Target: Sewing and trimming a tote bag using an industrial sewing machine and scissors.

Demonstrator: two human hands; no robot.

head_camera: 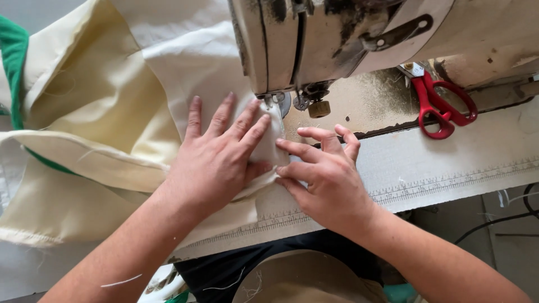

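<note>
A pale cream cotton cloth point(112, 112) lies on the counter point(449, 163) under the needle of a worn beige metal sewing machine point(314, 39). The left hand point(216, 160) presses flat on the cloth in front of the machine, fingers spread, grasping nothing; the right hand point(325, 174) pinches the cloth's folded edge beside it. Red-handled scissors point(441, 104) lie behind the machine's right side.
</note>
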